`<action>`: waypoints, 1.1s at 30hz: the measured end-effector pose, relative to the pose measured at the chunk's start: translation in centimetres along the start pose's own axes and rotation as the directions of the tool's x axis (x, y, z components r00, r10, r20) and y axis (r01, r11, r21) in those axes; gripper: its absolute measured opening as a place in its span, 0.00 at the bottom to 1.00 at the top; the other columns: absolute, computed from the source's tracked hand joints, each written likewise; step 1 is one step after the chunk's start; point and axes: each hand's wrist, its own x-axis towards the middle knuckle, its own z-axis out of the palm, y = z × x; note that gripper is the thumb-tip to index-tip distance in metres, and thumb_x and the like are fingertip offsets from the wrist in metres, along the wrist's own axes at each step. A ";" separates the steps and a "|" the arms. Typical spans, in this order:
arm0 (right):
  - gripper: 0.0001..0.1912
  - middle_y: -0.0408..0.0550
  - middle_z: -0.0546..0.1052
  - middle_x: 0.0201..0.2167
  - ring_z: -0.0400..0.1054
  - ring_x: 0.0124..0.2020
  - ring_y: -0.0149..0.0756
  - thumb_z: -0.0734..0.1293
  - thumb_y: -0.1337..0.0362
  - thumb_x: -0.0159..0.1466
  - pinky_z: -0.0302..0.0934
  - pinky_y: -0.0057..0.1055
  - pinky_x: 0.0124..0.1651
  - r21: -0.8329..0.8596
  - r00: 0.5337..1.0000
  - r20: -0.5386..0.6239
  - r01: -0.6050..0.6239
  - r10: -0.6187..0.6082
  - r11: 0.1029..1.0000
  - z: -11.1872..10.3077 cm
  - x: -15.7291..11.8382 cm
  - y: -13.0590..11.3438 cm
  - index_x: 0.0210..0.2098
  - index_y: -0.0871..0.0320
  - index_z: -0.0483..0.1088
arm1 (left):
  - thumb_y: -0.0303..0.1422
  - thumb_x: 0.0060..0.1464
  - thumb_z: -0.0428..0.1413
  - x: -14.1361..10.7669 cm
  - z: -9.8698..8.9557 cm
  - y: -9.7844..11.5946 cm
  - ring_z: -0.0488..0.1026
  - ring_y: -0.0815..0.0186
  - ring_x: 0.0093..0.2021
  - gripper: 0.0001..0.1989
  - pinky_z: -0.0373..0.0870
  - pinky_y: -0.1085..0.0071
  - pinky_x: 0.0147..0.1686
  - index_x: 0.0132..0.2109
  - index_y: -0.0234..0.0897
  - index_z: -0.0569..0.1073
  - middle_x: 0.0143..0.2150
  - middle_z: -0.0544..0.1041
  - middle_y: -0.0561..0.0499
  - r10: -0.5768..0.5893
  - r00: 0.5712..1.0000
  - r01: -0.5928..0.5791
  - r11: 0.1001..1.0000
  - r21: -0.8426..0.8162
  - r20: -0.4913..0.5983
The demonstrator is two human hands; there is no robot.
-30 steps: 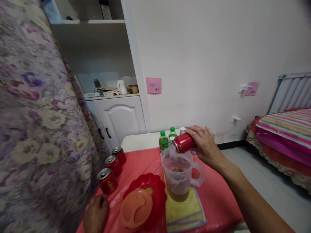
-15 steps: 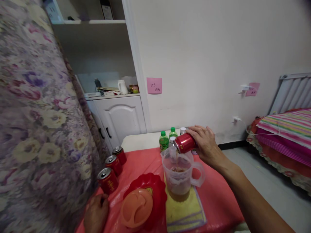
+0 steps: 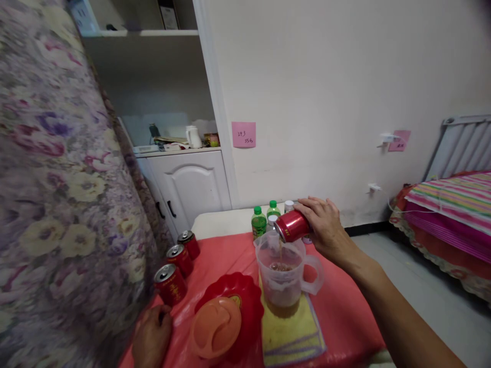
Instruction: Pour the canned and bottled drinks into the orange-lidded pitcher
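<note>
My right hand (image 3: 320, 225) grips a red can (image 3: 292, 226), tilted with its top to the left above a clear plastic pitcher (image 3: 282, 286). A thin brown stream runs from the can into the pitcher, which has brown liquid and bubbles inside. The pitcher stands on a folded yellow cloth (image 3: 291, 340), its handle to the right. My left hand (image 3: 152, 335) rests at the table's left edge, fingers curled, just below the nearest of three upright red cans (image 3: 170, 286). Whether it holds anything is hidden.
An orange divided bowl (image 3: 216, 327) sits in a red scalloped plate (image 3: 251, 296) on the red-covered table (image 3: 226, 255). Bottles with green caps (image 3: 258, 222) and white caps stand behind the pitcher. A floral curtain (image 3: 65, 204) hangs along the left.
</note>
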 end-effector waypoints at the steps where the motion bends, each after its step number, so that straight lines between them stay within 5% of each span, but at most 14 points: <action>1: 0.31 0.56 0.72 0.63 0.60 0.65 0.56 0.61 0.76 0.61 0.48 0.63 0.66 -0.002 1.000 0.001 0.000 0.000 1.000 0.0 0.0 0.0 0.62 0.53 0.63 | 0.36 0.56 0.44 0.0 0.0 0.0 0.77 0.47 0.47 0.16 0.71 0.57 0.50 0.38 0.37 0.76 0.45 0.81 0.37 0.001 1.000 -0.001 1.000 0.001 -0.003; 33: 0.28 0.64 0.63 0.66 0.56 0.66 0.59 0.61 0.74 0.65 0.55 0.62 0.63 -0.027 0.999 -0.036 0.028 -0.029 0.999 0.3 0.1 0.2 0.63 0.53 0.64 | 0.36 0.56 0.45 0.1 0.1 -0.1 0.78 0.50 0.46 0.17 0.72 0.60 0.49 0.37 0.38 0.77 0.43 0.81 0.39 0.009 1.000 -0.008 1.000 0.027 -0.008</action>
